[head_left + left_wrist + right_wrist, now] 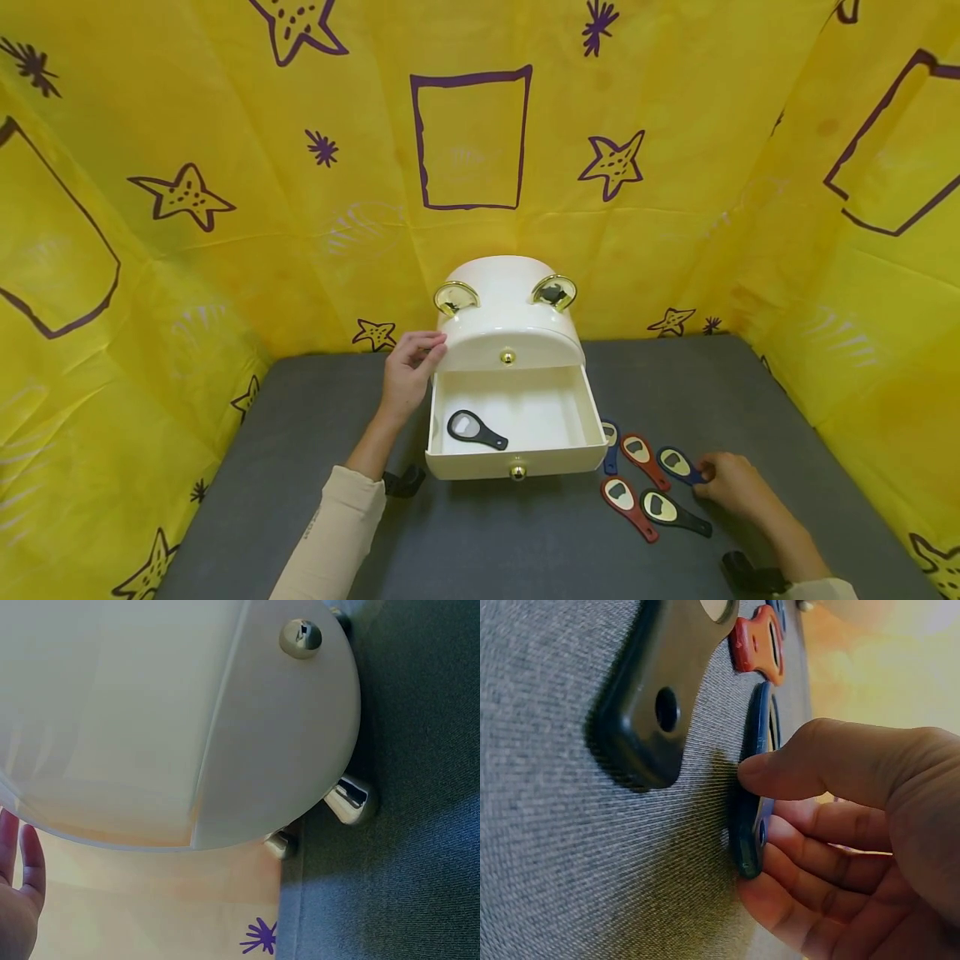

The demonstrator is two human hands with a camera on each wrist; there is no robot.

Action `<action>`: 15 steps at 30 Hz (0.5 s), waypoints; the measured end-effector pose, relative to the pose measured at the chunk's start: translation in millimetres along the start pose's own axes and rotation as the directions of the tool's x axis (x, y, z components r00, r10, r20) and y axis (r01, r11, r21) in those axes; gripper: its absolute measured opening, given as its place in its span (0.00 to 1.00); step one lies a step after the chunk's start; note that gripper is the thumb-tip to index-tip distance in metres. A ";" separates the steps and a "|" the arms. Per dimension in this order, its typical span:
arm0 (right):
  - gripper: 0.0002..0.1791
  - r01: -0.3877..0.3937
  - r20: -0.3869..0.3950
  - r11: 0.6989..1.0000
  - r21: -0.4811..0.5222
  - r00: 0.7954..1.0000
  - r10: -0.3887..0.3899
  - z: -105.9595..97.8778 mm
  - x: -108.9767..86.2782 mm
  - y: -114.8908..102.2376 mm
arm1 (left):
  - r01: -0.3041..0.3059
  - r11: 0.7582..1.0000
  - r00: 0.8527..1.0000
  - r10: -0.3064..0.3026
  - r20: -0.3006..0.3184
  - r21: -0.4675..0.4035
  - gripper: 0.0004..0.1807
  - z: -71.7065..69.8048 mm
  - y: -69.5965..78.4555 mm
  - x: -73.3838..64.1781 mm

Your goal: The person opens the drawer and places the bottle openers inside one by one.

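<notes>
My right hand (738, 485) pinches the handle end of a blue bottle opener (678, 464) at the right of the table. In the right wrist view, the thumb (780, 766) is on one edge of this blue opener (761, 817) and the fingers curl at the other. My left hand (408, 371) touches the left side of a white rounded drawer box (506, 292), its fingers lightly bent against the wall. The box's lower drawer (517, 462) is pulled out, and a black bottle opener (476, 429) lies inside it.
Left of the right hand lie a black opener (677, 512), a red one (630, 506), another red one (647, 460) and a second blue one (611, 447), partly hidden by the drawer. The dark table (322, 400) ends at yellow patterned cloth (300, 275) behind and at both sides.
</notes>
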State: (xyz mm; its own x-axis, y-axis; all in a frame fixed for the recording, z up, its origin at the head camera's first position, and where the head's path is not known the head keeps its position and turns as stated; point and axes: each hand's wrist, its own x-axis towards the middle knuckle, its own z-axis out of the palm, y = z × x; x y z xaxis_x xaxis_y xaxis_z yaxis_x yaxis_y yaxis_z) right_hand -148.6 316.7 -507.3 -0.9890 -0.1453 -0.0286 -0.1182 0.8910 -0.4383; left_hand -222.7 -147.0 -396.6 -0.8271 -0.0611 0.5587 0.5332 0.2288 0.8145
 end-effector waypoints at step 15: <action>0.14 -0.022 -0.060 0.991 0.133 0.998 0.030 -13.3 -0.6 -13.1 | -0.016 1.000 1.000 0.016 -0.004 -0.006 0.08 0.3 -0.9 0.1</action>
State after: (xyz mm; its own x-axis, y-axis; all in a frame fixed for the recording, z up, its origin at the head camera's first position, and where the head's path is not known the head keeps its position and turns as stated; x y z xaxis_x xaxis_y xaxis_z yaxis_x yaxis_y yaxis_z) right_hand -147.6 310.8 -489.6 -0.9957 -0.0921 0.0124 -0.0836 0.8290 -0.5530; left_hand -223.3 -146.9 -397.3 -0.8179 -0.0611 0.5722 0.5475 0.2234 0.8064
